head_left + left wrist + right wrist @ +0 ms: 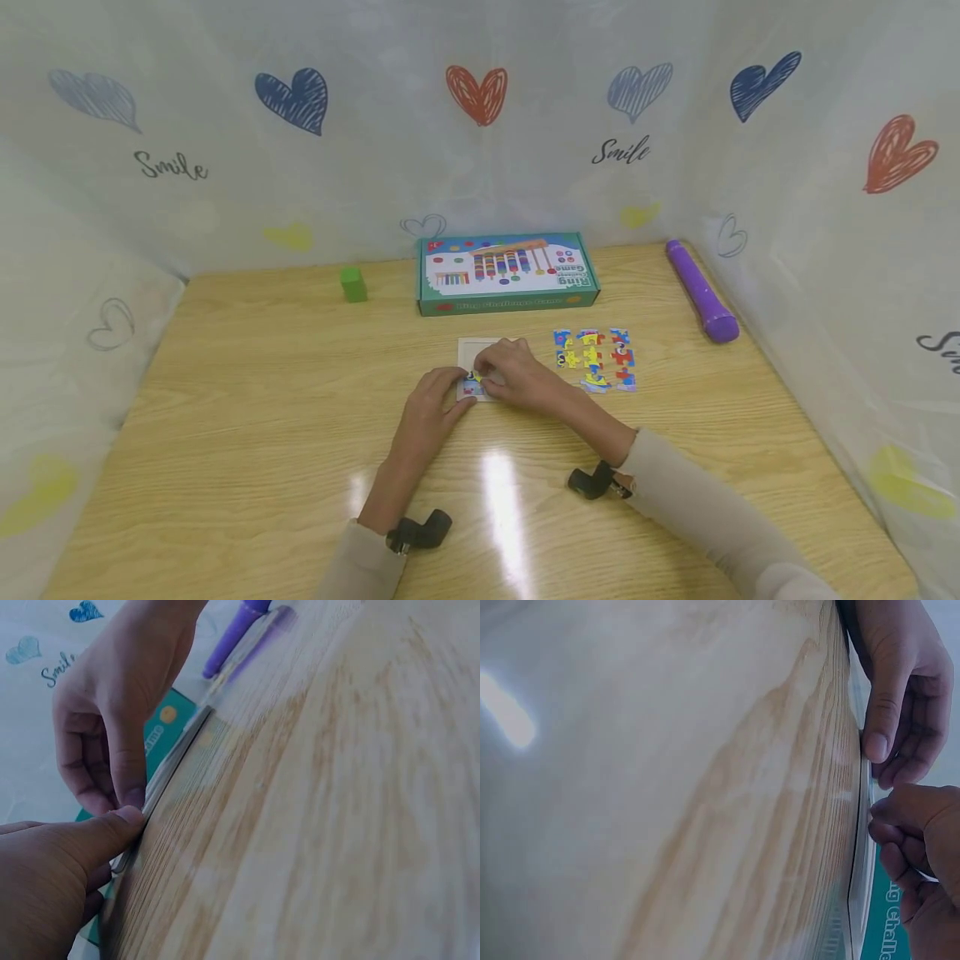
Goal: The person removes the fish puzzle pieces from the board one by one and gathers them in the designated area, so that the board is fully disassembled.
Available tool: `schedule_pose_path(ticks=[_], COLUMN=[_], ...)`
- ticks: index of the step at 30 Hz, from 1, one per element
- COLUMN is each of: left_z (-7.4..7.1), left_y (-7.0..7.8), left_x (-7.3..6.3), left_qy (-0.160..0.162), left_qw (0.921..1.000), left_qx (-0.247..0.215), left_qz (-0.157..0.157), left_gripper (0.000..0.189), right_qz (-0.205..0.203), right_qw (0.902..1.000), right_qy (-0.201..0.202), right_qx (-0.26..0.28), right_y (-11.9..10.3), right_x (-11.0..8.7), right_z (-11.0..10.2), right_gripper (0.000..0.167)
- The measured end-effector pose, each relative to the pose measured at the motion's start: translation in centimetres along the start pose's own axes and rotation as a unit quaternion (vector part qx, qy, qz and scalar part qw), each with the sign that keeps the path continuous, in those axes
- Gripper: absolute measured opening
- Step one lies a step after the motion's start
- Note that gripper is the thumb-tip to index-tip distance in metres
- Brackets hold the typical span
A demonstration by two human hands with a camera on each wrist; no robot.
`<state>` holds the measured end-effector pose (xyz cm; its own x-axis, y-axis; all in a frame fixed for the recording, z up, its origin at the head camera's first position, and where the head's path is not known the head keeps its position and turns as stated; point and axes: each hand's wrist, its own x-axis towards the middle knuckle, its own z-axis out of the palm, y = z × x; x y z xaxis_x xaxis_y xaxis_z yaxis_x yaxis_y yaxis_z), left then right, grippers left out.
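A small white-rimmed puzzle board (pixel 480 341) lies flat on the table, with a few coloured pieces at its lower left. My left hand (pixel 426 417) grips the board's near left corner, thumb along the near edge and fingers at the left side. Over the board, my right hand (pixel 517 375) pinches a puzzle piece (pixel 477 377) showing some yellow, mostly hidden by the fingertips. Both wrist views see the board edge-on, so the piece is not visible there. Loose puzzle pieces (pixel 592 358) lie spread in rows to the right of the board.
Behind the board stands a green Ring Challenge Game box (pixel 510 271) near the back edge. A green block (pixel 353 285) is at the back left. To the right lies a purple microphone-shaped toy (pixel 701 292). White curtains with hearts (pixel 477 167) surround the wooden table (pixel 262 400).
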<state>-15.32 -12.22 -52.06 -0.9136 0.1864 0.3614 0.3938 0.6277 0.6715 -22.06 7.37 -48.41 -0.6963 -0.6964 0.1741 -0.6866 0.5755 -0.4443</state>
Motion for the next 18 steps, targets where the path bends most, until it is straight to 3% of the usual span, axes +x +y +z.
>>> schedule_pose_path(ticks=[18], left_z=[-0.17], left_y=[0.2], left_x=[-0.1], left_qy=[-0.001], left_qw=[1.0], left_qx=[-0.003], left_qz=[0.001], left_gripper=[0.039], right_qz=[-0.001], right_qw=[1.0], right_qy=[0.008], right_qx=[-0.001], right_y=[0.0], right_x=[0.13], right_z=[0.42], right_gripper=[0.016])
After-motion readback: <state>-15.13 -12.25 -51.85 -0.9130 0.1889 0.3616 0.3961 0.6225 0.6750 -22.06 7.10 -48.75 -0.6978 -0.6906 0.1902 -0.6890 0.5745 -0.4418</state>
